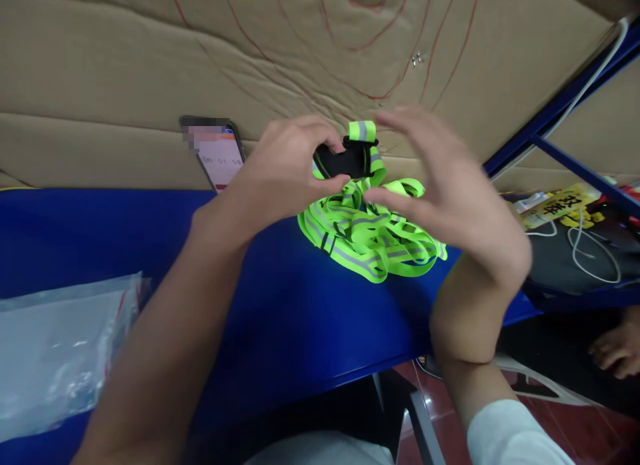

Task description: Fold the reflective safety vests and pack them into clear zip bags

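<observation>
My left hand (295,155) pinches a black buckle-like piece (347,159) between thumb and fingers, above the blue table. A short loop of neon-yellow reflective strap (363,131) passes through the top of that piece. Below it lies a tangled heap of the same neon-yellow straps (370,241) with grey reflective stripes and small black sliders. To the right, my right hand (425,165) is open, its thumb and fingers spread wide around the strap side of the black piece. Slight motion blur softens its fingers, and nothing shows in its grasp.
A phone (220,151) leans on the cardboard wall (100,71) behind my left wrist. Clear plastic bags (60,358) lie at the table's left. A white cable (595,251) and yellow packaging (560,206) sit at the right. Another person's hand (620,348) shows at the right edge.
</observation>
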Demonstrator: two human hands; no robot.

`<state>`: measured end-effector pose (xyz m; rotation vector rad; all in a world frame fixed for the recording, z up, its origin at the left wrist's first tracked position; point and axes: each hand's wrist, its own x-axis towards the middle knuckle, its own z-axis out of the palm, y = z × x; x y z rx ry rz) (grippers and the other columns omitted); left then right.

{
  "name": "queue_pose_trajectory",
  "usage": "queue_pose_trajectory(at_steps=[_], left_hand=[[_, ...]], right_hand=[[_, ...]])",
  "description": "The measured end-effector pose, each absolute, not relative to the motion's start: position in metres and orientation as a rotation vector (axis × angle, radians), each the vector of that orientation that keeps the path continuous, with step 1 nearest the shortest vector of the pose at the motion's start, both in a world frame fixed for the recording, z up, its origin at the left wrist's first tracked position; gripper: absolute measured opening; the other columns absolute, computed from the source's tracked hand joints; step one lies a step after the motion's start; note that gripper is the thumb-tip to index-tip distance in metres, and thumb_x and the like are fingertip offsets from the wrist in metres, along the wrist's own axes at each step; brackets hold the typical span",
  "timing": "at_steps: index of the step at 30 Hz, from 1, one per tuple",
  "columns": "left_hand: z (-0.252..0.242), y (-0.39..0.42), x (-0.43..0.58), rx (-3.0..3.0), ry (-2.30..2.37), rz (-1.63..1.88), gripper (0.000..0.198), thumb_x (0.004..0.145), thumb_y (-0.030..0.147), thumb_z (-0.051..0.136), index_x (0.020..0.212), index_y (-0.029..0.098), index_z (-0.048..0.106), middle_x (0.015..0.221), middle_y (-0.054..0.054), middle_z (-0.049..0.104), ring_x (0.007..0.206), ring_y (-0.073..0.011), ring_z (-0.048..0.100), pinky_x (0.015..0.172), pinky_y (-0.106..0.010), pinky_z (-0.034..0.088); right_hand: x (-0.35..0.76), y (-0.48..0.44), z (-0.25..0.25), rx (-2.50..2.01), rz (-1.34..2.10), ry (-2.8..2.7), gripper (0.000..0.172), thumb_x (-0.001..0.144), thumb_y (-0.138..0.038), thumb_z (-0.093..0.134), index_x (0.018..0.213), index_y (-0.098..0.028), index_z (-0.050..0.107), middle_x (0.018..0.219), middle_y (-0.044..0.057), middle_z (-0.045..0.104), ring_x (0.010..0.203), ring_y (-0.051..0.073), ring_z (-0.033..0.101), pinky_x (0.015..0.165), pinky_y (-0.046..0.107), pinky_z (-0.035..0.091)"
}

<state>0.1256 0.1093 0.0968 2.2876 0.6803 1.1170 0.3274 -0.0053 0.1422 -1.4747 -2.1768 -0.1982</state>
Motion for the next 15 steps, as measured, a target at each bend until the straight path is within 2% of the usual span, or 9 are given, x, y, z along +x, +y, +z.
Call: queue_pose_trajectory(at_steps=[1,2,3,5,7,11,15], left_hand=[[0.098,0.107,0.125,2.308,0.696,1.123,0.024,0.072,0.032,0.083,0.092,0.031,0.071,0.114,-0.001,0.07,0.12,-0.0316,0.059,0.115,-0.047,0.04],[0.1,0.105,0.124,2.336,0.708,1.139,0.023,0.073,0.035,0.082,0.093,0.031,0.071,0.115,-0.001,0.071,0.119,-0.0317,0.06,0.114,-0.047,0.041],[0.102,0.103,0.123,2.373,0.717,1.151,0.023,0.074,0.037,0.082,0.093,0.031,0.071,0.116,-0.001,0.072,0.118,-0.0319,0.061,0.113,-0.047,0.042],[0.105,0.102,0.12,2.453,0.725,1.146,0.024,0.076,0.041,0.08,0.096,0.03,0.072,0.116,-0.001,0.074,0.116,-0.0321,0.063,0.11,-0.048,0.043],[0.105,0.104,0.117,2.492,0.708,1.122,0.025,0.078,0.043,0.079,0.098,0.029,0.073,0.114,-0.002,0.075,0.113,-0.0314,0.064,0.108,-0.048,0.045],[0.097,0.114,0.118,2.405,0.618,1.108,0.026,0.076,0.04,0.081,0.097,0.028,0.073,0.112,-0.001,0.077,0.109,-0.0299,0.066,0.105,-0.049,0.048],[0.095,0.111,0.124,2.308,0.57,1.171,0.024,0.078,0.041,0.08,0.098,0.027,0.073,0.115,-0.003,0.076,0.112,-0.029,0.066,0.109,-0.05,0.047]], right_hand=[[0.324,0.0,0.138,-1.482,-0.195,-2.271,0.077,0.087,-0.036,0.078,0.155,-0.021,0.045,0.164,0.012,0.041,0.154,0.033,0.035,0.127,0.057,0.027],[0.321,0.006,0.134,-1.491,-0.187,-2.336,0.079,0.088,-0.031,0.077,0.157,-0.023,0.041,0.167,0.011,0.036,0.157,0.032,0.029,0.129,0.058,0.023],[0.32,0.013,0.13,-1.485,-0.188,-2.367,0.074,0.09,-0.028,0.074,0.157,-0.025,0.042,0.167,0.009,0.036,0.157,0.03,0.03,0.129,0.056,0.024],[0.32,0.023,0.126,-1.428,-0.183,-2.384,0.058,0.096,-0.023,0.064,0.152,-0.03,0.049,0.163,0.004,0.045,0.154,0.025,0.037,0.128,0.051,0.03],[0.323,0.027,0.126,-1.363,-0.159,-2.386,0.051,0.098,-0.021,0.059,0.147,-0.033,0.055,0.155,0.001,0.055,0.15,0.025,0.044,0.125,0.049,0.036],[0.325,0.025,0.129,-1.38,-0.164,-2.38,0.049,0.099,-0.016,0.051,0.144,-0.032,0.06,0.144,0.001,0.064,0.145,0.026,0.049,0.124,0.047,0.038],[0.323,0.021,0.131,-1.363,-0.268,-2.369,0.048,0.102,-0.017,0.042,0.144,-0.027,0.062,0.144,0.003,0.063,0.14,0.024,0.052,0.124,0.042,0.04]])
